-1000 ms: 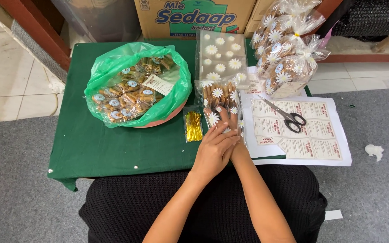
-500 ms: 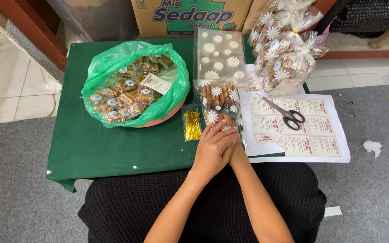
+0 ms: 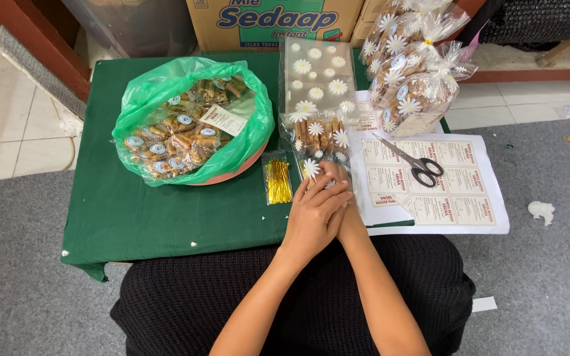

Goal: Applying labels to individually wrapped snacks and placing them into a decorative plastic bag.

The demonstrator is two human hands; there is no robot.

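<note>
Both hands stayed at the daisy-print snack bag [image 3: 318,142]. Left hand [image 3: 315,214] covers right hand [image 3: 346,212], pinching its near end; scissors [image 3: 413,160] at 3 o'clock.

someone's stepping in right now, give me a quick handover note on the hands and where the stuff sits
Left hand: lies on top of the right, both pressed over the near end of the daisy bag of snack sticks.
Right hand: mostly hidden under the left, touching that bag's end.
Gold twist ties: on the green cloth, just left of the hands.
Scissors: on the label sheets, to the right.
Done: tied bags piled at the far right.
Left: this bag's end not yet tied; small packets in the green-lined basket.
</note>
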